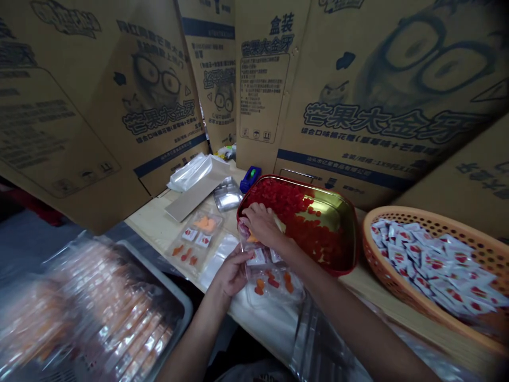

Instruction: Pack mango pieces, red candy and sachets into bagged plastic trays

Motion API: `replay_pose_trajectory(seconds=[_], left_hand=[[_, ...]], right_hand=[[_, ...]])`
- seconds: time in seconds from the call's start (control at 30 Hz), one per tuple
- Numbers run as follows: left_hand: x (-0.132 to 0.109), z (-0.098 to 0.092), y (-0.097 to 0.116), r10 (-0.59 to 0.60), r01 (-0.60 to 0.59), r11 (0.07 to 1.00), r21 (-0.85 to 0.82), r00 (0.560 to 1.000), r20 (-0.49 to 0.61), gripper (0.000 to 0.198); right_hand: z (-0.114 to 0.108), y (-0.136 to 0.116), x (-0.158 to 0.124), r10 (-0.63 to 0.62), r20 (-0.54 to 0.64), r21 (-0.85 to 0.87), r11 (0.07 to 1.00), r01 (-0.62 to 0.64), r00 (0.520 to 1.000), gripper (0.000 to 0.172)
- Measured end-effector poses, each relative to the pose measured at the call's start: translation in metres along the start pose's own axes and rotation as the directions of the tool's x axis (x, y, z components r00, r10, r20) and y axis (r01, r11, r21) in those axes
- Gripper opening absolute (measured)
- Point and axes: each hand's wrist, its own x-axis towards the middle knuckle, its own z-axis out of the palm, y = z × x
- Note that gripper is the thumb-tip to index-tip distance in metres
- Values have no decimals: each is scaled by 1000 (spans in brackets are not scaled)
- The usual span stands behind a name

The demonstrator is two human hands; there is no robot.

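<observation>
My left hand (234, 270) grips the left edge of a clear plastic tray (274, 292) with orange and red candies and small white packets in its compartments. Over the tray's upper compartment is my right hand (260, 220), fingers bent down and close together; what they hold, if anything, is hidden. Just behind it stands a red-rimmed tin (355, 233) with a gold inside, holding red and orange-red candy pieces. A second filled clear tray (194, 239) lies flat on the wooden table (147, 220), left of my hands.
An orange perforated basket (382, 270) of white packets stands at right. At lower left, a grey bin (175, 292) holds bagged filled trays. A blue tape dispenser (250, 179), a cardboard strip (196, 193) and plastic bags (191, 172) lie behind. Large printed cartons (358, 79) wall the back.
</observation>
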Motion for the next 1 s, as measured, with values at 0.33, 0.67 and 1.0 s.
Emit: replay_pose_trajectory(seconds=[0.33, 0.67, 1.0], left_hand=[[-3, 0, 6, 22, -22, 1000, -5, 999, -27, 39], [-15, 31, 3, -63, 55, 993, 106, 995, 80, 47], [-24, 48, -12, 11, -80, 893, 442, 988, 156, 36]], right_hand=[[-33, 38, -54, 493, 127, 723, 548, -421, 861, 31], [-66, 25, -111, 370, 644, 755, -450, -477, 669, 20], [-93, 37, -154, 424, 633, 758, -508, -408, 647, 14]])
